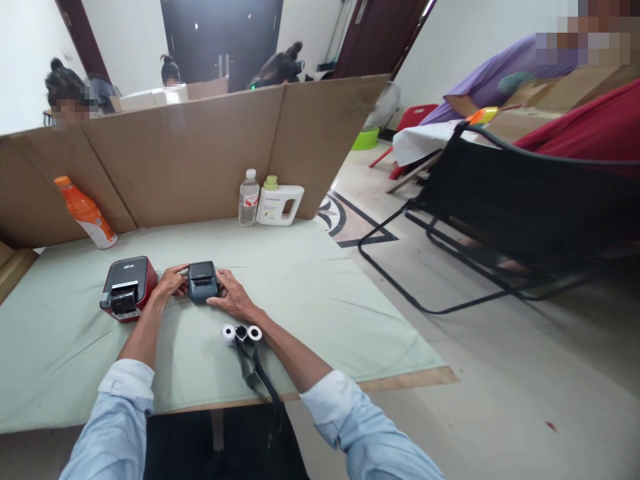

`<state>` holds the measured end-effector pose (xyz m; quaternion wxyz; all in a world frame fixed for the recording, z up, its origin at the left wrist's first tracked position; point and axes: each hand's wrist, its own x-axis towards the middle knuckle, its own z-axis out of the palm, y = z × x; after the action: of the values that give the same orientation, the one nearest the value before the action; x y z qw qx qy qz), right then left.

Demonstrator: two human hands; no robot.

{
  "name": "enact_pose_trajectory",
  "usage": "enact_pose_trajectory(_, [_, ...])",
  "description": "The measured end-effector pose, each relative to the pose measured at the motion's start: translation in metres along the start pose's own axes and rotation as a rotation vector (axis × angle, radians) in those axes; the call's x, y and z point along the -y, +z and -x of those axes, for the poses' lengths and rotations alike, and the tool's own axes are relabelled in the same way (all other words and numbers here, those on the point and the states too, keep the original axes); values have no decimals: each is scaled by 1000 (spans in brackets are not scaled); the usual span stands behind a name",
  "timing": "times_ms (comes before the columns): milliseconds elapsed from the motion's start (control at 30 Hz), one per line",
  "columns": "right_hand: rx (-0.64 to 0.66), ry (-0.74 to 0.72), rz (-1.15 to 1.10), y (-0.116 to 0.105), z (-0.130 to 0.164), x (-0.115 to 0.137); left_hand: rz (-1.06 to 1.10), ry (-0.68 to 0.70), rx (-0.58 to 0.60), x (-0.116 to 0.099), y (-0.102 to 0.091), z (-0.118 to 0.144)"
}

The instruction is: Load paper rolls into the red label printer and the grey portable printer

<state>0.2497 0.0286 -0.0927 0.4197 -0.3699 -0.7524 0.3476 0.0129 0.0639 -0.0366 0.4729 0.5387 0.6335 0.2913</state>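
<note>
Between my two hands a small dark blue-grey label printer (pixel 203 283) rests on the cloth-covered table. My left hand (pixel 173 281) is closed at its left side, fingers touching the casing. On the opposite side my right hand (pixel 232 295) grips the edge with thumb and fingers. To the left of my left hand stands a larger red and black printer (pixel 129 288) with a dark piece at its front slot. Nearer to me lie several rolls (pixel 241 333), two of them white, with a dark strap (pixel 255 367) trailing over the table edge.
A cardboard screen (pixel 200 153) closes off the table's far side. Before it stand an orange bottle (pixel 86 212), a clear water bottle (pixel 249 198) and a white jug (pixel 280 204). A black folding chair (pixel 500 200) stands right, near other people. More heads show beyond the screen.
</note>
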Motion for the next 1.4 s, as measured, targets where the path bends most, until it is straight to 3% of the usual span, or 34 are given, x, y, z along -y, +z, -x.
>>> enact_pose_trajectory(267, [2,10,-2,-2,0,4,59,36,-82,-2,8,15])
enact_pose_trajectory(567, [12,26,-34,-7,0,12,218,221,-65,0,4,22])
enact_pose_trajectory(767, [6,13,-39,-7,-1,11,169,227,-285,-3,14,2])
enact_pose_trajectory(867, [5,8,-39,-7,-2,9,150,248,-331,-3,18,-3])
enact_pose_trajectory(1000, [13,3,-50,-7,-2,9,112,334,-304,0,16,4])
enact_pose_trajectory(1133, [-3,-16,-49,-6,-2,9,-41,509,-166,6,7,13])
enact_pose_trajectory(1233, [-2,-17,-40,-7,-2,9,-100,544,-104,10,1,13])
enact_pose_trajectory(1400, [7,-11,-28,-10,-4,7,-164,578,-134,8,3,6])
